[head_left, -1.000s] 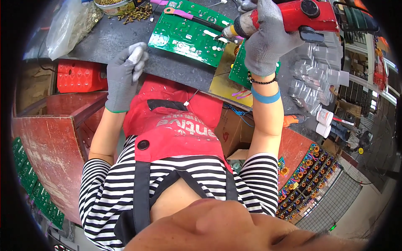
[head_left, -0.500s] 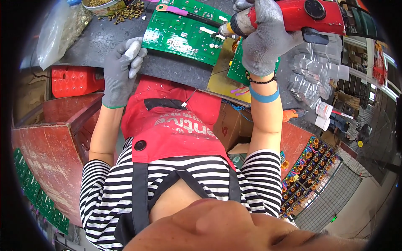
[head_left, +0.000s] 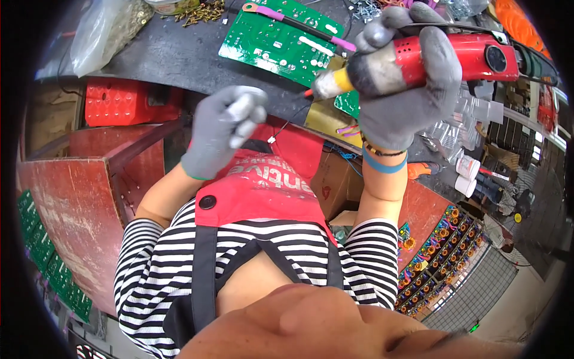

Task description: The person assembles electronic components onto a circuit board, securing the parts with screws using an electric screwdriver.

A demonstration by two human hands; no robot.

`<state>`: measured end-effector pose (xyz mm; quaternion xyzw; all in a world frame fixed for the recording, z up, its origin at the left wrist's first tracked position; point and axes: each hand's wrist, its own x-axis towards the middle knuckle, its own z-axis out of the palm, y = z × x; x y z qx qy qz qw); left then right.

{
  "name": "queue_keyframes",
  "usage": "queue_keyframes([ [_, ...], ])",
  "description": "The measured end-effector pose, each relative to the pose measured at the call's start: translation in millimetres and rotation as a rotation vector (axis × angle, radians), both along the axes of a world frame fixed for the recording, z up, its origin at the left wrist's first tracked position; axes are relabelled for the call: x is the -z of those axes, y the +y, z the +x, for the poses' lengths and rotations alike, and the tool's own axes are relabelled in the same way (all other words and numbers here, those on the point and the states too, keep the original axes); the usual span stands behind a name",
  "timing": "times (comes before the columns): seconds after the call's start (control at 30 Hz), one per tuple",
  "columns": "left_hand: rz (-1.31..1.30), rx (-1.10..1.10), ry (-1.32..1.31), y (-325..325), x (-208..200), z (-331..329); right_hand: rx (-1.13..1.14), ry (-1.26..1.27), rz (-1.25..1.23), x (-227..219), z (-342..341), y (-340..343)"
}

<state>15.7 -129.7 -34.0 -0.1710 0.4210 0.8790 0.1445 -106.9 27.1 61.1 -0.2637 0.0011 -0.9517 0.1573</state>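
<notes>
My right hand (head_left: 406, 110), in a grey glove, is wrapped round a red electric screwdriver (head_left: 382, 69) with a yellow collar. Its bit points left over the near edge of the table, off the boards. Left of that bit, my gloved left hand (head_left: 224, 128) hovers above the apron with its fingers pinched together; whatever they may hold is too small to make out. Beyond both hands lies a green circuit board (head_left: 263, 42). Across it runs a black cable (head_left: 305, 29) with purple sleeves and a ring terminal. A second green board (head_left: 347, 104) is partly hidden under the screwdriver.
Loose brass-coloured screws (head_left: 206, 12) and a clear bag of small parts (head_left: 110, 36) lie at the far left. Clear plastic pieces (head_left: 451, 128) and white jars (head_left: 466, 170) are on the right. A red bin (head_left: 125, 102) sits below the table's left edge.
The screwdriver has swung down and toward me, its bit leaving the board. My left hand has moved right, from the board's left corner toward the bit, fingers still pinched.
</notes>
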Motion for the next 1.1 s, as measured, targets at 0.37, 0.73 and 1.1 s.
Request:
queue_keyframes([
  [0.37,-0.026,0.191,0.149,37,-5,9,0.672,-0.102,1.041,-29,55,16],
  [0.73,-0.048,0.137,0.115,46,-14,8,0.679,-0.002,1.093,-27,56,23],
  [1.1,-0.086,-0.154,0.066,-18,13,-5,0.850,-0.159,1.130,-29,-48,-7],
])
